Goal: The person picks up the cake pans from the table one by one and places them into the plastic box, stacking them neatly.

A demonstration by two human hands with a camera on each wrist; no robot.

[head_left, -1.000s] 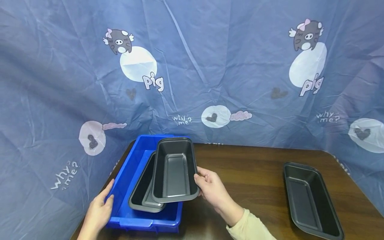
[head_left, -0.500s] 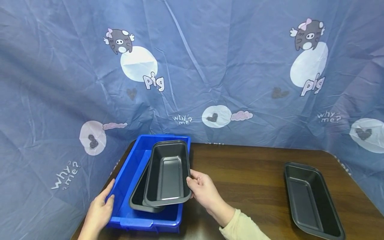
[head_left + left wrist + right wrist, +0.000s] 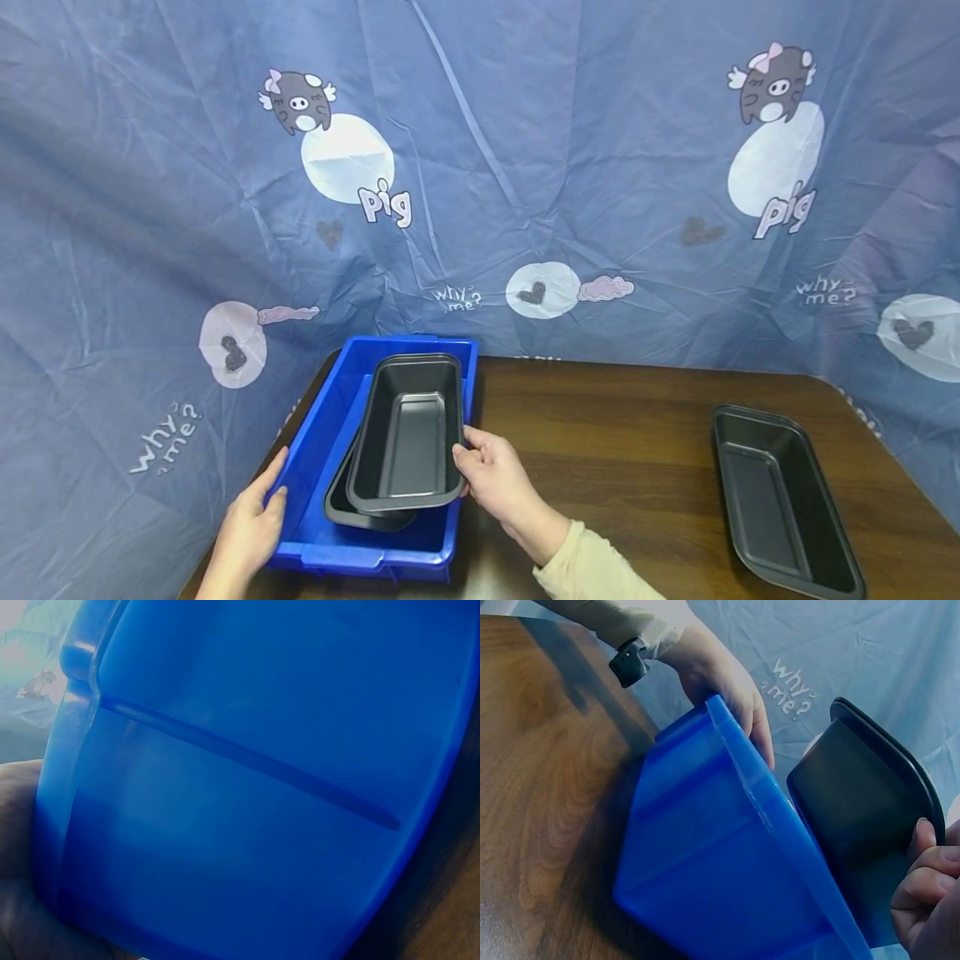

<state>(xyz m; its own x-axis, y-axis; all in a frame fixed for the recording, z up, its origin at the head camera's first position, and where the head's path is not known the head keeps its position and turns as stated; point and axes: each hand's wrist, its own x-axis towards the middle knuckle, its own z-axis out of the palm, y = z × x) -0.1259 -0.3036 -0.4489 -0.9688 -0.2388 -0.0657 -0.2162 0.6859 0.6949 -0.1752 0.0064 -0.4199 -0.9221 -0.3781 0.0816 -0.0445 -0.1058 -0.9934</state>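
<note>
Above the blue plastic bin (image 3: 360, 560), at the left of the tabletop (image 3: 592, 433), a dark upper loaf pan (image 3: 411, 437) is held slightly askew over a lower loaf pan (image 3: 367, 522), whose rim peeks out at its left and near edges. Only the head view takes in a third loaf pan (image 3: 783, 504), well apart at the far right (hollow side up, like the other two). From the right wrist, the upper loaf pan's smooth outer wall comes into sight, along with a small black device (image 3: 628, 664) at the person's left cuff; the left wrist sees mostly the bin's ribbed outer wall.

The upper loaf pan lies between the two hands, touching the right and apart from the left. With thumb and curled fingers, the right hand (image 3: 495, 479) pinches its right rim near the closer corner. On the bin's left side, the left hand (image 3: 251, 521) touches the rim, thumb and forefinger spread and fairly straight (its remaining fingers are largely hidden in the head view).
</note>
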